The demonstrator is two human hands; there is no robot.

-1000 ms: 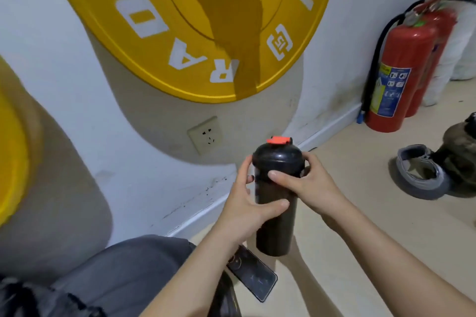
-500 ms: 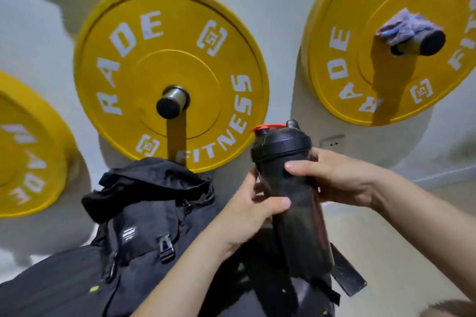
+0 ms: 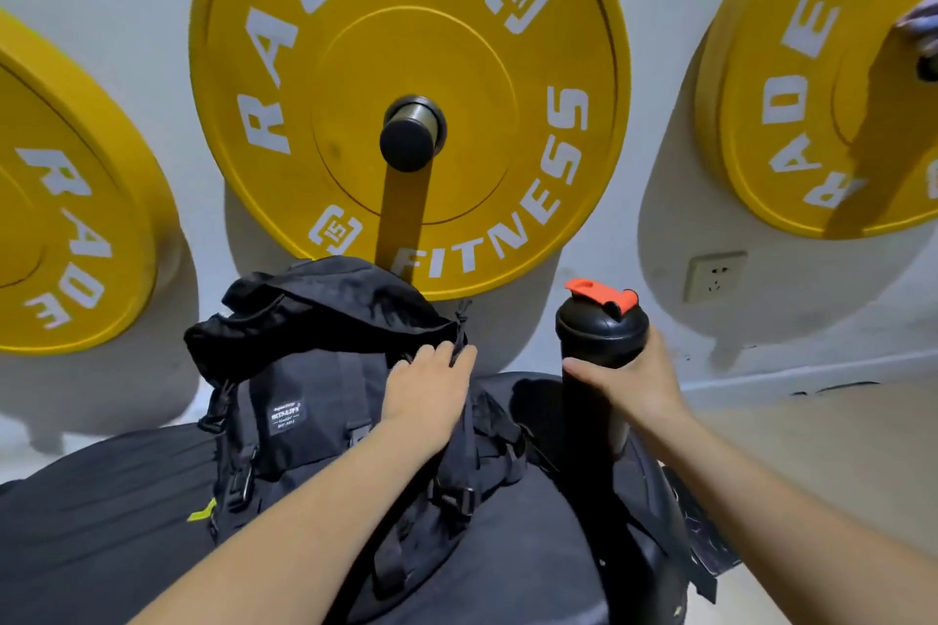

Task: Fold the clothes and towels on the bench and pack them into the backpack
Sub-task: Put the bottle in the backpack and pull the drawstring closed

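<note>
A black backpack [image 3: 299, 401] stands upright on a dark padded bench [image 3: 91, 523], leaning against the white wall, its top flap rumpled. My left hand [image 3: 429, 386] lies on the backpack's upper right side with its fingers at the flap's edge by a drawcord. To the right of the bag, my right hand [image 3: 629, 383] grips a black shaker bottle [image 3: 596, 371] with an orange flip cap, held upright. No clothes or towels are plainly visible on the bench.
Three yellow weight plates hang on wall pegs; the middle yellow plate [image 3: 406, 81] is right behind the backpack. A wall socket [image 3: 714, 275] sits at the right. A bluish cloth [image 3: 924, 23] drapes on the right plate's peg. Beige floor lies to the right.
My left hand has let go of the shaker bottle and moved left onto the backpack. The right hand alone now holds the bottle. My view has swung left toward the bag.
</note>
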